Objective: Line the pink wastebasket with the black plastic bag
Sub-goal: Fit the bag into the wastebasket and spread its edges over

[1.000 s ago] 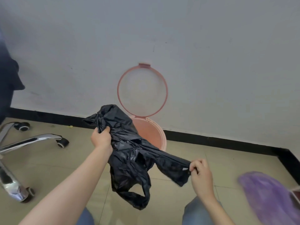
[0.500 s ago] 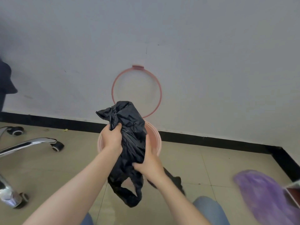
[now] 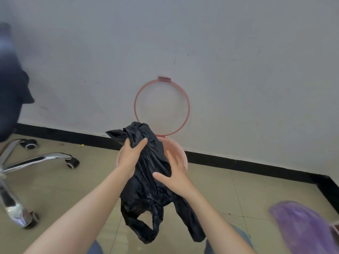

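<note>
- The white wall (image 3: 183, 43) rises behind the grip, with a black baseboard (image 3: 238, 165) along its foot; the wastebasket stands against it, probably to keep it out of the walkway.
- The tiled floor (image 3: 238, 195) spreads below the grip on all sides.
- An office chair base (image 3: 36, 160) of chromed legs and castors sits well to the left of the grip and plays no part.
- A blurred purple object (image 3: 304, 226) lies low to the right of the grip; I cannot tell what it is.
- The black plastic bag (image 3: 148, 178) is in the grip itself, bunched and unopened, held above and in front of the wastebasket. Its upper end pokes out above the left hand, and its handle loops hang below both hands.
- The pink wastebasket (image 3: 180, 153) stands just beyond the grip, its mouth partly hidden by bag and hands. Its pink ring lid (image 3: 188, 107) is swung up against the wall, which leaves the mouth free for lining.
- The left hand (image 3: 131, 154) is clamped on the upper part of the bag, thumb over the plastic, holding it up.
- The right hand (image 3: 174, 173) lies with fingers spread against the bag's right side, pressing rather than pinching, seemingly feeling for the opening.
- In my judgement, the bag has yet to be opened before it can go into the basket.
</note>
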